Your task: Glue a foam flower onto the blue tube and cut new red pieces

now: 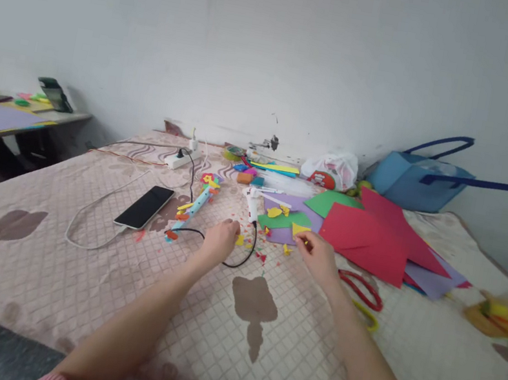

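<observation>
L hand (221, 240): curled, can't tell grip.
R hand (317, 257): grip pinching yellow paper pc (299, 229).
Glue gun (252, 206): on surface (304, 349), nr L hand.

No readable text, label, brand, number or sign in view.

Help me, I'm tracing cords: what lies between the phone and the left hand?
In the head view, a light-blue decorated strip and a stretch of black cord lie between the phone and the left hand.
</observation>
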`<state>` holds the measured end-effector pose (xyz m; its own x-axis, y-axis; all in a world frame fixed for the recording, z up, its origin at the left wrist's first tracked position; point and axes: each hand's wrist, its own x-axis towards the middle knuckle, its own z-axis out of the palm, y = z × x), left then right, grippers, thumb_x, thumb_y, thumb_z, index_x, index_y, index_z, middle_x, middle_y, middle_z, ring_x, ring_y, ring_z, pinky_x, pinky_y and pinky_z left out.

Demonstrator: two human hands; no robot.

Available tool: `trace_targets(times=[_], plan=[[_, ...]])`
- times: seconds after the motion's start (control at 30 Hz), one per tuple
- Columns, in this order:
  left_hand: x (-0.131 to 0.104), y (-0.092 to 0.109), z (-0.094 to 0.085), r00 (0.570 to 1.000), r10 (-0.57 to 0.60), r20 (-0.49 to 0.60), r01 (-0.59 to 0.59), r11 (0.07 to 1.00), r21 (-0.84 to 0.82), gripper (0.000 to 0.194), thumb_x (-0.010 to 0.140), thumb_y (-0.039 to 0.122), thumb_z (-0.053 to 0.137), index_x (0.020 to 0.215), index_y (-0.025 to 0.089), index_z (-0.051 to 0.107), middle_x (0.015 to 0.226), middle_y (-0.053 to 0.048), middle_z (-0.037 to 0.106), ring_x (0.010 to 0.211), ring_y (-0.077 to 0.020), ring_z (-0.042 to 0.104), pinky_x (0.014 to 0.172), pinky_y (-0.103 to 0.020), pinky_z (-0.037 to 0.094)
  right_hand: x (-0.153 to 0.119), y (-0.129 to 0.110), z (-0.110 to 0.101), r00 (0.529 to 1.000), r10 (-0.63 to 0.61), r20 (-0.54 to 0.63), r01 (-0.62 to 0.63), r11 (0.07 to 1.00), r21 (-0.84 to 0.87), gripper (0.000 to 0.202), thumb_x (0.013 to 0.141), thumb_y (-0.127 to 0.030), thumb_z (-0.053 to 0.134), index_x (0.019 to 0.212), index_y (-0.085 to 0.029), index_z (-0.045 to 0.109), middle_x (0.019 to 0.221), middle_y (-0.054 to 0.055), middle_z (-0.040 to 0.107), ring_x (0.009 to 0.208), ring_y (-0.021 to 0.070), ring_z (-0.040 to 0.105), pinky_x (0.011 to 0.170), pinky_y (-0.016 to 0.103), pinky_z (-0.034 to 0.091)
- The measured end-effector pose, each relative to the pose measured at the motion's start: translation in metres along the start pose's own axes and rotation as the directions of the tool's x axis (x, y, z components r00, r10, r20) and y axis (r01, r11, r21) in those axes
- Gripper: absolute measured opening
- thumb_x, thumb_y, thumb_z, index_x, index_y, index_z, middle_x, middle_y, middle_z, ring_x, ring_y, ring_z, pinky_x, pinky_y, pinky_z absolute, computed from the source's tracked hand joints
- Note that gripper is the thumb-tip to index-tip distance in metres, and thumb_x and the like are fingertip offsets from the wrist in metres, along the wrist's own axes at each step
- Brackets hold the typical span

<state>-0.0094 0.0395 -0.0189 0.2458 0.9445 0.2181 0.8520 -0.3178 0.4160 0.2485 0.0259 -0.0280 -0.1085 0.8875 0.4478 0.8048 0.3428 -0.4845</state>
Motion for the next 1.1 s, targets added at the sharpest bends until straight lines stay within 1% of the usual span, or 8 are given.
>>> trace_targets(times=[0.13, 0.23, 0.33, 0.47, 0.57, 0.8, 0.97, 1.1], plan=[[0.004, 0.006, -0.001, 0.996, 0.069, -0.049, -0.076, 0.983, -0.164, 0.011, 0.079, 0.015, 0.049, 0.083, 0.016, 0.059, 0.082, -0.006, 0.064, 0.071, -0.0152, 0.060, 0.063, -0.025, 0.045, -0.011, 0.002, -0.005, 0.996, 0.032, 0.084, -0.029, 0.999, -0.041, 0.013, 0.082, -0.027, 0.052, 0.086, -0.019, 0.061, 0.072, 0.002, 0.064, 0.062, 0.0145, 0.057, 0.059, 0.024, 0.041], [0.006, 0.019, 0.009, 0.988, 0.147, -0.045, -0.154, 0.948, -0.279, 0.010, 0.079, 0.018, 0.051, 0.086, 0.015, 0.059, 0.076, -0.003, 0.065, 0.065, -0.0120, 0.059, 0.061, -0.022, 0.046, -0.014, -0.003, 0.006, 0.992, 0.044, 0.117, -0.035, 0.996, -0.078, 0.016, 0.078, -0.026, 0.058, 0.092, -0.019, 0.060, 0.069, 0.001, 0.062, 0.063, 0.0151, 0.056, 0.059, 0.024, 0.039], [0.006, 0.031, 0.021, 0.979, 0.197, -0.052, -0.203, 0.918, -0.341, 0.014, 0.079, 0.016, 0.052, 0.091, 0.016, 0.059, 0.082, -0.003, 0.065, 0.070, -0.0121, 0.060, 0.065, -0.023, 0.047, -0.012, -0.006, 0.019, 0.993, 0.063, 0.096, -0.053, 0.993, -0.104, 0.009, 0.078, -0.020, 0.056, 0.086, -0.019, 0.060, 0.078, 0.004, 0.063, 0.070, 0.0162, 0.057, 0.062, 0.025, 0.040], [0.000, 0.041, 0.027, 0.968, 0.231, -0.102, -0.251, 0.913, -0.321, 0.022, 0.080, 0.014, 0.049, 0.100, 0.018, 0.058, 0.102, -0.007, 0.061, 0.080, -0.0136, 0.060, 0.073, -0.026, 0.047, -0.007, -0.003, 0.026, 0.997, 0.076, 0.021, -0.074, 0.993, -0.092, 0.015, 0.081, -0.018, 0.049, 0.093, -0.016, 0.058, 0.084, 0.007, 0.061, 0.072, 0.0173, 0.057, 0.066, 0.027, 0.043], [-0.010, 0.045, 0.026, 0.960, 0.262, -0.102, -0.280, 0.922, -0.267, 0.020, 0.083, 0.016, 0.046, 0.098, 0.019, 0.059, 0.099, -0.006, 0.062, 0.088, -0.0155, 0.059, 0.078, -0.027, 0.046, -0.008, -0.003, 0.024, 0.999, 0.051, -0.019, -0.052, 0.997, -0.050, 0.022, 0.081, -0.022, 0.049, 0.101, -0.015, 0.056, 0.084, 0.007, 0.062, 0.068, 0.0170, 0.056, 0.066, 0.028, 0.045], [-0.030, 0.056, 0.020, 0.931, 0.360, -0.054, -0.363, 0.907, -0.214, 0.019, 0.088, 0.028, 0.044, 0.086, 0.019, 0.061, 0.086, -0.004, 0.065, 0.079, -0.0150, 0.059, 0.072, -0.025, 0.045, -0.015, -0.015, 0.011, 0.990, -0.038, -0.138, 0.042, 0.999, 0.025, 0.020, 0.085, -0.026, 0.043, 0.088, -0.017, 0.060, 0.083, 0.008, 0.066, 0.071, 0.0186, 0.060, 0.066, 0.029, 0.045], [-0.017, 0.037, -0.010, 0.970, 0.227, -0.090, -0.236, 0.966, -0.105, 0.021, 0.088, 0.032, 0.044, 0.098, 0.020, 0.058, 0.094, -0.005, 0.065, 0.082, -0.0154, 0.060, 0.073, -0.025, 0.043, -0.017, -0.017, 0.011, 0.991, -0.003, -0.136, 0.008, 0.999, 0.041, 0.022, 0.086, -0.031, 0.044, 0.083, -0.017, 0.061, 0.074, 0.006, 0.067, 0.063, 0.0178, 0.060, 0.061, 0.027, 0.044], [0.018, -0.011, -0.062, 0.996, -0.085, -0.017, 0.087, 0.974, 0.211, 0.029, 0.085, 0.037, 0.046, 0.106, 0.020, 0.056, 0.102, -0.008, 0.064, 0.093, -0.0209, 0.060, 0.077, -0.029, 0.043, -0.019, -0.019, 0.013, 0.994, -0.001, -0.110, 0.008, 0.998, 0.061, 0.022, 0.086, -0.032, 0.044, 0.080, -0.019, 0.060, 0.071, 0.005, 0.066, 0.061, 0.0174, 0.059, 0.059, 0.026, 0.043]])
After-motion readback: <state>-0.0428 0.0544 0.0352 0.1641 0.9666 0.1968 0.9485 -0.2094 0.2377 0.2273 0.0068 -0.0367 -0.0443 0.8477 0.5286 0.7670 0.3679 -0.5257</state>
